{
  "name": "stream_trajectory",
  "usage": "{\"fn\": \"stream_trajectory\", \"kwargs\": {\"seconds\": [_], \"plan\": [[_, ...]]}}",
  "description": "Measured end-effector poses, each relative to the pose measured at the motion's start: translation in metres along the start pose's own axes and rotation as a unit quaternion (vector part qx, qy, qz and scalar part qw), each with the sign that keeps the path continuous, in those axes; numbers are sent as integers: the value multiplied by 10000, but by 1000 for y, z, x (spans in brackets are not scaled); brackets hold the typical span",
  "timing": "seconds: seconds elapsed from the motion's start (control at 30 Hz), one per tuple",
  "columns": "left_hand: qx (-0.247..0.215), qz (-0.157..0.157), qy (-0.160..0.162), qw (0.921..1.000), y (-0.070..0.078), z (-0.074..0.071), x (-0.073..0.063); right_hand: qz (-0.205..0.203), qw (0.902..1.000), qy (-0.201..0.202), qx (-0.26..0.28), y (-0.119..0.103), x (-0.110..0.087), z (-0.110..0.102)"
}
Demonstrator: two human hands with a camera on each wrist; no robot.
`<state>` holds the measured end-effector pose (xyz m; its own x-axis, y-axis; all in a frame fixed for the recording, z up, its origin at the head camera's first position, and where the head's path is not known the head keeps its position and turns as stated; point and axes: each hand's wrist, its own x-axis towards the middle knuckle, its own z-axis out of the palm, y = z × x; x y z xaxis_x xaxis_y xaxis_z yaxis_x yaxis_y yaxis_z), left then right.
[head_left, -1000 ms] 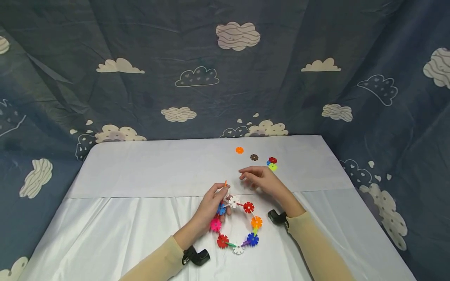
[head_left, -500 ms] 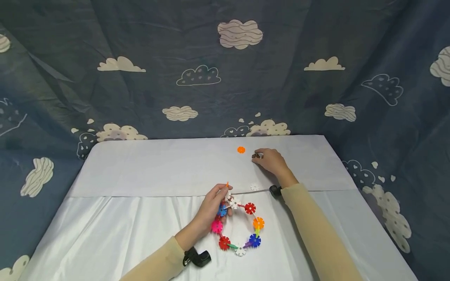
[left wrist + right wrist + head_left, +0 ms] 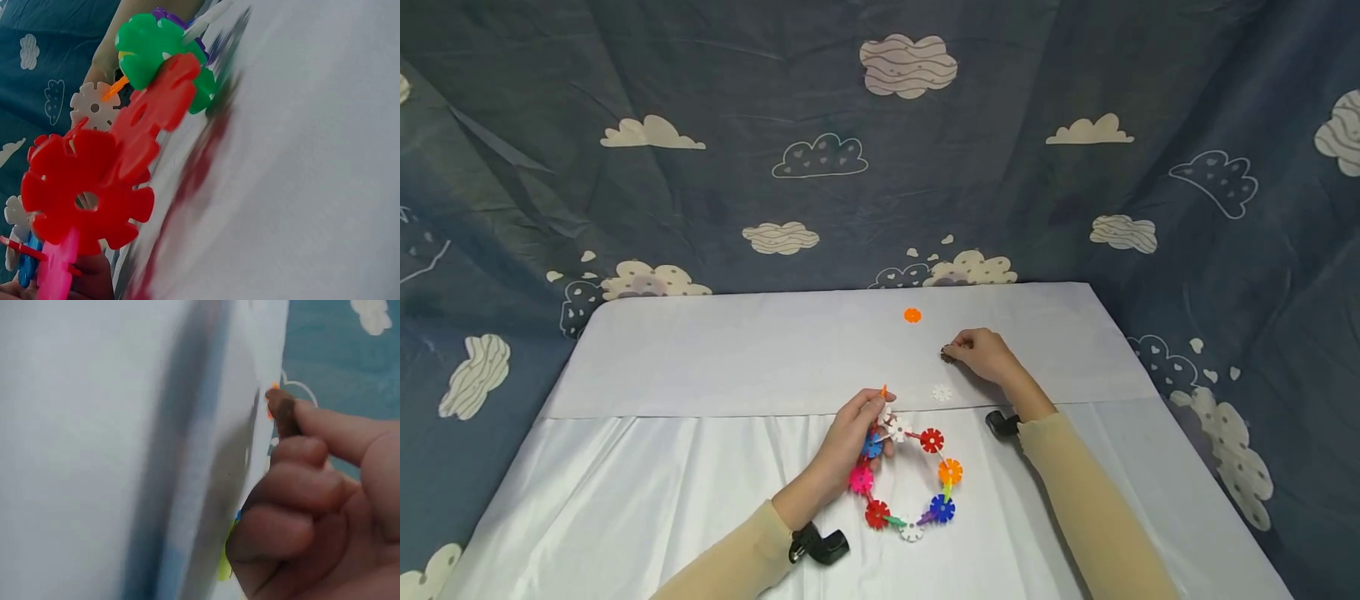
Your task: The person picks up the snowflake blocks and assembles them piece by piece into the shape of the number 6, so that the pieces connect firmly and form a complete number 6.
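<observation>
My left hand (image 3: 844,440) pinches a ring of snowflake-shaped plastic discs (image 3: 876,514) at its upper left. The linked discs are red, pink, blue, white, orange, green and purple; an orange disc (image 3: 884,391) stands edge-on at the fingertips. Large in the left wrist view is a red disc (image 3: 56,194), slotted into its neighbours. Between right thumb and index finger, a brown snowflake disc (image 3: 947,355) is held; in the right wrist view this brown disc (image 3: 284,414) appears edge-on. My right hand (image 3: 988,356) is above the table's far half, its other fingers curled in.
A loose white disc (image 3: 942,392) lies between the hands, near the cloth seam. Farther back lies an orange disc (image 3: 912,315). Past the right hand, a yellow-green disc (image 3: 225,562) shows in part. A dark cloud-print curtain (image 3: 722,192) surrounds the white table (image 3: 700,358).
My right hand reached away to the brown disc, took hold of it and has drawn it slightly back toward me. The white disc came into sight on the table. The left hand stayed put.
</observation>
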<state>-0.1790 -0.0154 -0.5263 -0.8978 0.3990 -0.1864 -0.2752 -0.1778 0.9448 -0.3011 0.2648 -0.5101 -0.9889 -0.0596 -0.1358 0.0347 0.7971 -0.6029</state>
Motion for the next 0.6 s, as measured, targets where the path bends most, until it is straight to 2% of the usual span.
{"fn": "stream_trajectory", "kwargs": {"seconds": [0.07, 0.13, 0.3, 0.43, 0.6], "plan": [[-21, -8, -6, 10000, 0, 0, 0, -133, 9993, -96, 336, -2, -11, -2], [-36, -28, -14, 10000, 1, 0, 0, -156, 9956, -209, 904, -9, -22, -3], [-73, -35, -34, 10000, 1, -1, -1, -191, 9705, -695, 2299, -41, -47, 4], [-62, 14, -39, 10000, 0, -1, 0, -461, 9575, -979, 2672, -66, -63, 15], [32, 10, -48, 10000, -1, 0, 0, -524, 9558, -941, 2735, -78, -71, 28]]}}
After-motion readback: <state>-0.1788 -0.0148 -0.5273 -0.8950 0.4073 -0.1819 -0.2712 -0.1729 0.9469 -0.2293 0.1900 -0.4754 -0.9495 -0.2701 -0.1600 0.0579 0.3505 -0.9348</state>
